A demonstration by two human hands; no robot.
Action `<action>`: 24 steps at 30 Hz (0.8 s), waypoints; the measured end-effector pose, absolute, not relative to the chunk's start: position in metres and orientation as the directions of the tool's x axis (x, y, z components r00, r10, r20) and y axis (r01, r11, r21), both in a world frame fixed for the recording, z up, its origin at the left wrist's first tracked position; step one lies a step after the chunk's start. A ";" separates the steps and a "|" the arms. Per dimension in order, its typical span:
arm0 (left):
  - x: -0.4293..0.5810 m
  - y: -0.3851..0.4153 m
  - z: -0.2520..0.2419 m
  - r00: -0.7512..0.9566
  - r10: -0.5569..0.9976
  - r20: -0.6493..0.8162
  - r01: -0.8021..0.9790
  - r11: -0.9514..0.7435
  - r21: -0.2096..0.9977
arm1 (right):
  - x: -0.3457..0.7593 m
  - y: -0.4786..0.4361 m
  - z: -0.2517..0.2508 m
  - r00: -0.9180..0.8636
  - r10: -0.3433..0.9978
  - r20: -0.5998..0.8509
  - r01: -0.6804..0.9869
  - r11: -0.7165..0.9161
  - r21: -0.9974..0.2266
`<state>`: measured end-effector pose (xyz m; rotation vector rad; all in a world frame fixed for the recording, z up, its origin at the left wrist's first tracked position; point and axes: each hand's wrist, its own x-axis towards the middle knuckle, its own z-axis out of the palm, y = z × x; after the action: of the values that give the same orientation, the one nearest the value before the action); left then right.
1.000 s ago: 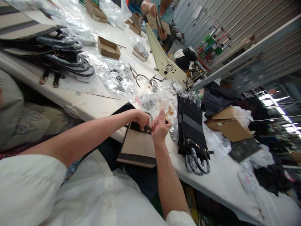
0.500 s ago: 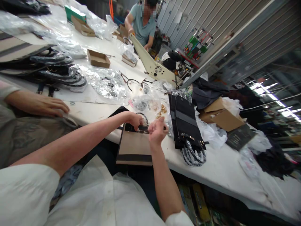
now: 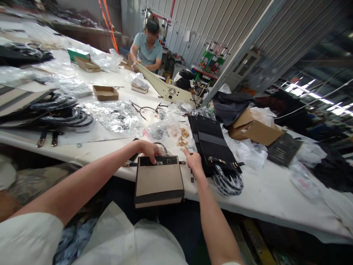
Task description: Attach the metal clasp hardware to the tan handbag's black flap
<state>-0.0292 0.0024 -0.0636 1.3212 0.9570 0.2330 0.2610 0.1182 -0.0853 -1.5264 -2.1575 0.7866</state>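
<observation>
Head — left hand (image 3: 150, 150) curled on bag (image 3: 159, 180) — right hand (image 3: 194, 162) outstretched

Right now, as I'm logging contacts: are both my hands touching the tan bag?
No: the left hand touches the bag, but the right hand is beside gold pieces.

A long table with a white cover (image 3: 264, 200) carries the load. At its near edge rests a tan-and-black bag (image 3: 160, 180), partly overhanging; to the right lie black bags (image 3: 211, 138), to the left stacked bags (image 3: 23, 105). Between them lie gold-coloured metal pieces (image 3: 183, 133) and clear plastic (image 3: 113, 117); farther back, an open cardboard box (image 3: 106, 96).
</observation>
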 end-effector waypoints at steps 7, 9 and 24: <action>-0.014 -0.004 -0.054 0.412 0.780 -0.471 0.516 0.227 0.826 | 0.261 0.114 -0.097 -0.347 0.936 0.061 0.831 0.337 -0.444; -0.010 -0.007 -0.053 0.378 0.812 -0.445 0.550 0.189 0.813 | 0.262 0.106 -0.098 -0.360 0.930 0.076 0.836 0.357 -0.417; -0.003 -0.006 -0.042 0.346 0.819 -0.458 0.629 0.160 0.761 | 0.273 0.067 -0.090 -0.692 0.688 0.219 0.324 0.568 -0.757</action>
<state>-0.0027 -0.0059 -0.0423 1.5429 1.3575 0.2234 0.2726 0.0673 -0.0903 -0.8103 -2.3029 0.9684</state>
